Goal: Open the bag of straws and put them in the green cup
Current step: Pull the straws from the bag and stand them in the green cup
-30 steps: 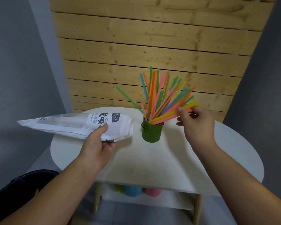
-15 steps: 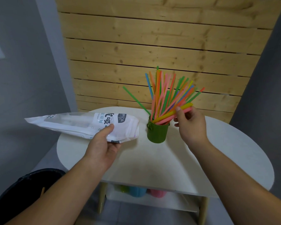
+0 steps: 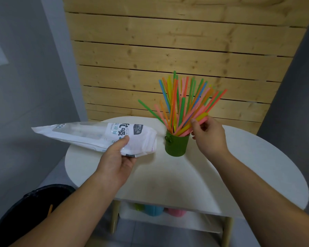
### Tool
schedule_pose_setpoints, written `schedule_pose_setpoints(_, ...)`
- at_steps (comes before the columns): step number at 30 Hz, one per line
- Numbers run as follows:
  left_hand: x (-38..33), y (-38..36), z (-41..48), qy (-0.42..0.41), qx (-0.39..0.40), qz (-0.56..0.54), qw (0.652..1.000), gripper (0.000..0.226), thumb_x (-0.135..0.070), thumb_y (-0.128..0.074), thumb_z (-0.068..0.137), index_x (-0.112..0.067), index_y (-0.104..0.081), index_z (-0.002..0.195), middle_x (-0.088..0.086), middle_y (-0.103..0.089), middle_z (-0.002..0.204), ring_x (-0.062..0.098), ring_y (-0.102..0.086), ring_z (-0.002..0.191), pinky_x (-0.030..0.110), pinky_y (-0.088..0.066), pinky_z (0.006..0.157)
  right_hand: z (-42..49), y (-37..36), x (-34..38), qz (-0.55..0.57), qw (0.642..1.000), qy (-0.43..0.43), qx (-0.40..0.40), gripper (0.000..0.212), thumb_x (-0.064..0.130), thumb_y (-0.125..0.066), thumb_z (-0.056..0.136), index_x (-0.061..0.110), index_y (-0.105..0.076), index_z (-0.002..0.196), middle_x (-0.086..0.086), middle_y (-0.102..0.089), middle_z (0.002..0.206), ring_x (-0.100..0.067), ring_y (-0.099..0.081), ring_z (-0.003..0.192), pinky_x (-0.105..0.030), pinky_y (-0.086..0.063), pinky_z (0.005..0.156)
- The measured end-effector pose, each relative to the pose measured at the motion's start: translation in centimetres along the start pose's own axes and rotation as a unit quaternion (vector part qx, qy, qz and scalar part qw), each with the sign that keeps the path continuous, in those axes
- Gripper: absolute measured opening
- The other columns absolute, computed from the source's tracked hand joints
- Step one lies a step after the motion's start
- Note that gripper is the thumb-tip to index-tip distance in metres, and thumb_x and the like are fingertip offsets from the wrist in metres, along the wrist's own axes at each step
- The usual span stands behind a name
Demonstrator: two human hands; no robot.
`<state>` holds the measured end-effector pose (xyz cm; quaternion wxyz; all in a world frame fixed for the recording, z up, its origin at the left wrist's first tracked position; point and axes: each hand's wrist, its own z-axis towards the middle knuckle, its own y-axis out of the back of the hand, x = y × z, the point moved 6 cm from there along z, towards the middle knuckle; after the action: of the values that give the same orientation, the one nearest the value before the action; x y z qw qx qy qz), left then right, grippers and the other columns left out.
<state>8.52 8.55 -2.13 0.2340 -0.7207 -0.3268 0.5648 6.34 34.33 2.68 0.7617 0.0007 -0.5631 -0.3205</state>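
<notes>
Now the straws (image 3: pixel 183 104), thin tubes in many bright colours, fan out of the green cup (image 3: pixel 177 145) standing mid-table, the right hand (image 3: pixel 208 136) pinching a yellow and a pink one, the left hand (image 3: pixel 114 157) gripping the white bag (image 3: pixel 89 133) over the table (image 3: pixel 230 175) edge.

Head cam, close, looks fwd-down over white table (image 3: pixel 168 175).

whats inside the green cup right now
A fan of coloured straws stands in the green cup, the right hand pinching a few. Their lower ends and the cup's bottom are hidden by its wall.
</notes>
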Motion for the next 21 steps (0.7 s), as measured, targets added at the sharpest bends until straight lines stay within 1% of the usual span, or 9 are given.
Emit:
schedule_pose_setpoints(3,0.0,0.1,0.1,-0.002,-0.002,-0.004,1.000,0.035,-0.003,-0.061,0.095,-0.017,-0.064,0.127,0.005,-0.077,0.116,0.024,-0.072,0.109,0.046,-0.055,0.099,0.0,-0.1,-0.3,0.017,1.000,-0.011,0.006,0.013,0.033,-0.064,0.091,0.028,-0.064,0.079,0.001,-0.070,0.078,-0.024,-0.069,0.080,-0.051,-0.059,0.076)
schedule_pose_setpoints(6,-0.1,0.1,0.0,-0.005,0.004,-0.004,1.000,0.037,-0.002,-0.061,0.096,-0.018,-0.063,0.130,0.005,-0.077,0.116,0.024,-0.072,0.109,0.046,-0.054,0.101,-0.1,0.0,-0.6,0.044,0.999,-0.028,0.010,0.008,0.027,-0.072,0.085,0.028,-0.065,0.081,0.002,-0.069,0.077,-0.024,-0.070,0.080,-0.051,-0.060,0.076)
schedule_pose_setpoints(10,0.0,-0.1,0.0,-0.005,0.014,0.007,1.000,0.040,-0.004,-0.060,0.096,-0.018,-0.061,0.134,0.005,-0.076,0.119,0.024,-0.072,0.110,0.046,-0.054,0.100,-0.5,0.7,-0.9,0.039,0.998,-0.058,0.005,0.022,0.025,-0.079,0.079,0.028,-0.060,0.090,0.001,-0.068,0.080,-0.021,-0.070,0.078,-0.051,-0.060,0.075)
schedule_pose_setpoints(12,0.1,-0.2,-0.1,-0.004,0.014,0.012,1.000,0.040,-0.005,-0.061,0.096,-0.018,-0.061,0.133,0.004,-0.076,0.119,0.023,-0.072,0.109,0.045,-0.056,0.097,-1.1,1.0,-1.2,0.012,0.996,-0.090,0.017,0.031,0.028,-0.082,0.077,0.024,-0.055,0.092,-0.002,-0.066,0.082,-0.023,-0.069,0.078,-0.052,-0.060,0.075)
schedule_pose_setpoints(14,0.1,-0.3,-0.1,-0.004,0.016,0.017,1.000,0.039,-0.005,-0.060,0.096,-0.019,-0.061,0.132,0.004,-0.076,0.119,0.023,-0.073,0.108,0.044,-0.058,0.093,-2.1,1.2,-1.5,-0.026,0.990,-0.134,0.044,0.030,0.026,-0.080,0.081,0.017,-0.053,0.091,-0.005,-0.062,0.078,-0.027,-0.067,0.076,-0.053,-0.059,0.077)
schedule_pose_setpoints(16,0.0,-0.4,-0.2,-0.009,0.016,0.025,1.000,0.039,-0.005,-0.061,0.096,-0.020,-0.061,0.133,0.003,-0.076,0.120,0.022,-0.073,0.108,0.043,-0.059,0.090,-3.6,0.9,-1.6,-0.025,0.976,-0.196,0.094,0.022,0.025,-0.070,0.090,0.008,-0.057,0.090,-0.009,-0.063,0.074,-0.028,-0.066,0.071,-0.055,-0.059,0.079)
schedule_pose_setpoints(17,-0.1,-0.5,-0.3,-0.014,0.019,0.030,0.999,0.040,-0.006,-0.061,0.096,-0.021,-0.061,0.133,0.002,-0.075,0.121,0.022,-0.072,0.109,0.042,-0.060,0.088,-4.6,0.3,-1.7,0.011,0.965,-0.232,0.124,0.025,0.027,-0.064,0.095,0.004,-0.059,0.091,-0.012,-0.065,0.075,-0.029,-0.066,0.069,-0.055,-0.059,0.080)
schedule_pose_setpoints(19,-0.2,-0.6,-0.4,-0.029,0.021,0.045,0.998,0.043,-0.006,-0.063,0.095,-0.021,-0.061,0.134,0.003,-0.074,0.123,0.023,-0.072,0.110,0.040,-0.063,0.081,-6.7,-1.5,-1.4,0.134,0.927,-0.309,0.166,0.040,0.037,-0.053,0.100,-0.002,-0.061,0.099,-0.018,-0.068,0.082,-0.031,-0.069,0.074,-0.052,-0.061,0.081)
schedule_pose_setpoints(21,-0.3,-0.7,-0.7,-0.049,0.024,0.064,0.996,0.040,-0.006,-0.066,0.093,-0.020,-0.063,0.130,0.002,-0.075,0.120,0.023,-0.072,0.109,0.038,-0.062,0.078,-8.5,-3.5,-0.6,0.257,0.878,-0.364,0.171,0.048,0.046,-0.047,0.101,-0.001,-0.058,0.107,-0.023,-0.070,0.096,-0.036,-0.072,0.086,-0.049,-0.060,0.084)
